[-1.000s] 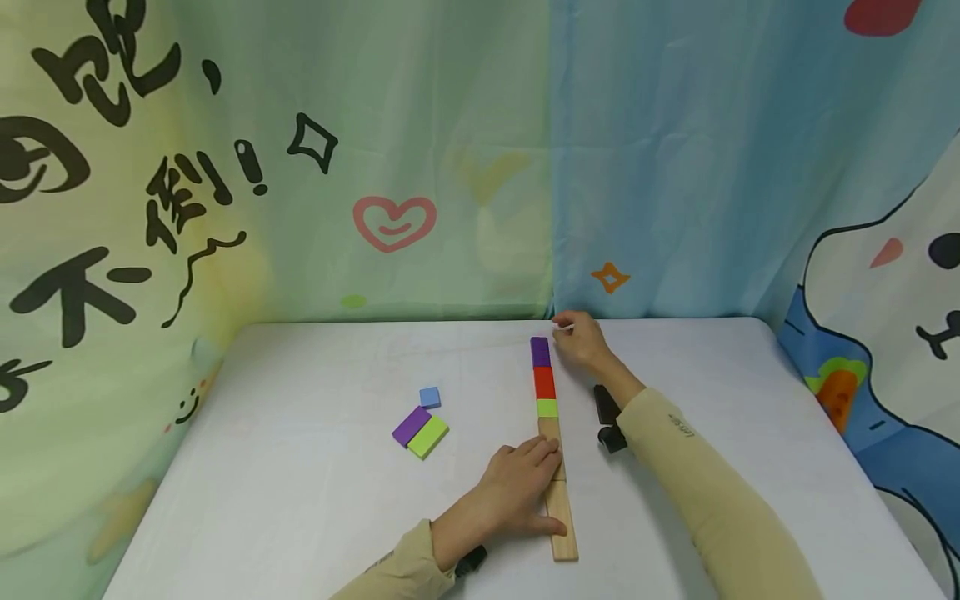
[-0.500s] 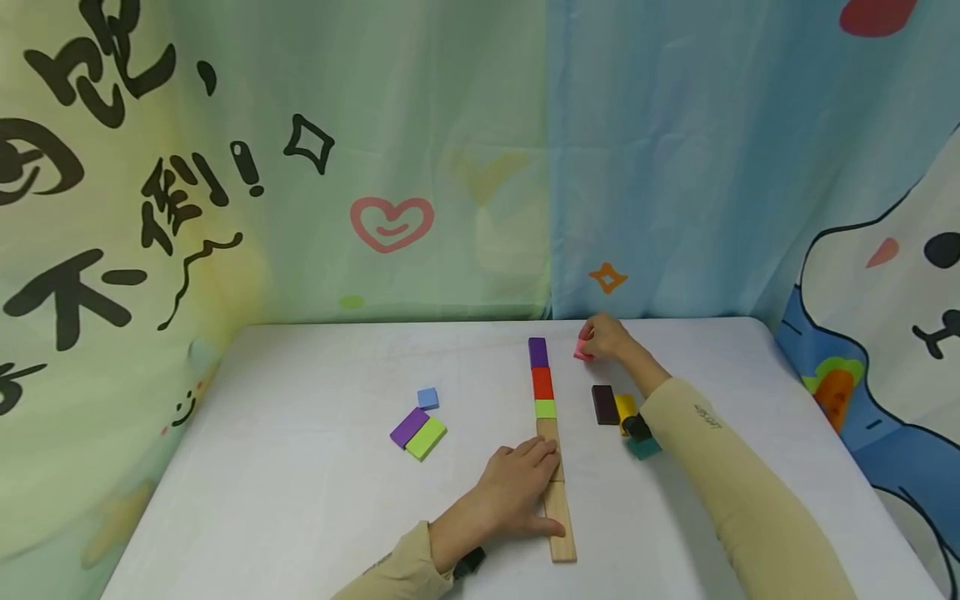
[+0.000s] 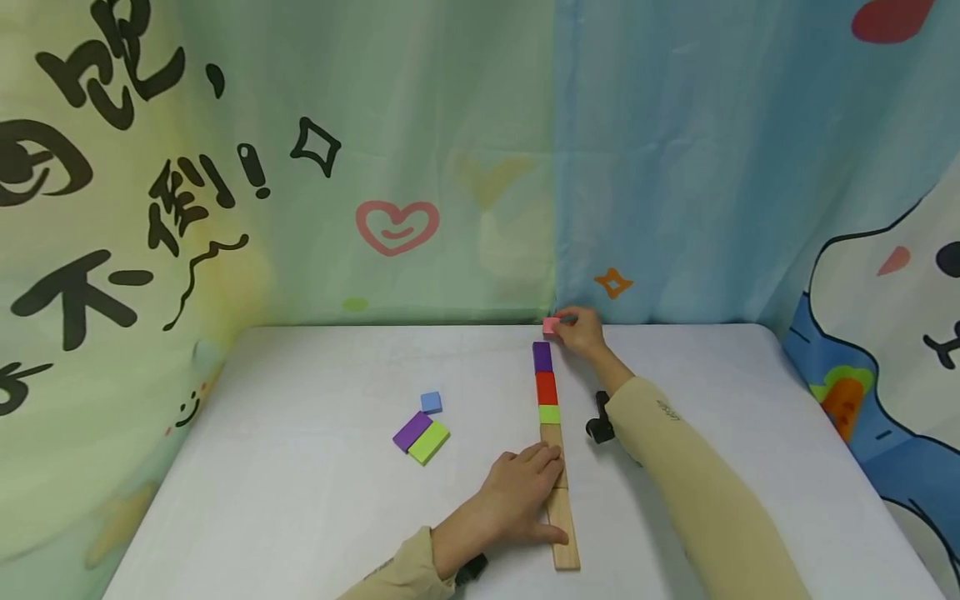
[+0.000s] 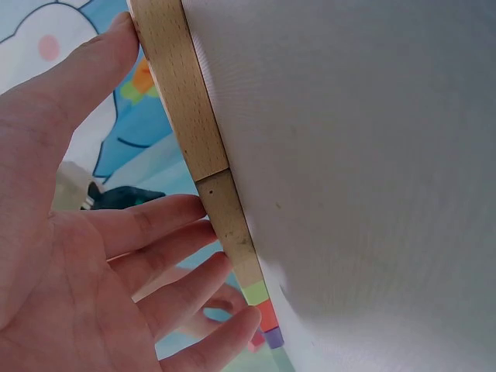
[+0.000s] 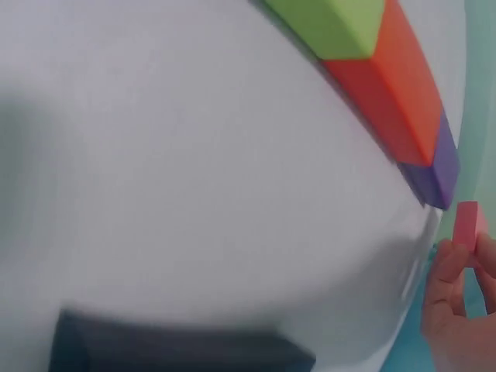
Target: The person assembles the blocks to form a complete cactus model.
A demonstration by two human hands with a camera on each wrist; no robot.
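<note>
- fingers of the right hand (image 3: 581, 333) pinch a small pink block (image 3: 551, 326) at the far edge of the white table (image 3: 300, 500), close to the curtain backdrop (image 3: 450, 167).
- the pink block sits just beyond the far end of the row of blocks, near the purple block (image 3: 542, 357) but not plainly touching it; in the right wrist view the pink block (image 5: 465, 223) is between the fingertips (image 5: 443, 267), just past the purple end (image 5: 438, 174).
- the row runs away from the person: purple block farthest, then a red block (image 3: 546, 388), then a small lime block (image 3: 549, 413), then plain wooden blocks (image 3: 561, 508) nearest the person, all end to end.
- the left hand (image 3: 517, 496) lies flat with fingers straight, resting against the left side of the wooden blocks; it grips nothing. the left wrist view shows the fingers (image 4: 167, 225) and thumb laid along the wooden blocks (image 4: 186, 116).
- left of the row, well apart from it, lie a second purple block (image 3: 411, 431) and a second lime block (image 3: 429, 442) side by side and touching, with a small blue block (image 3: 431, 402) just beyond them.
- a dark block (image 3: 602, 400) shows just right of the row, partly hidden by the right forearm's beige sleeve (image 3: 675, 467).
</note>
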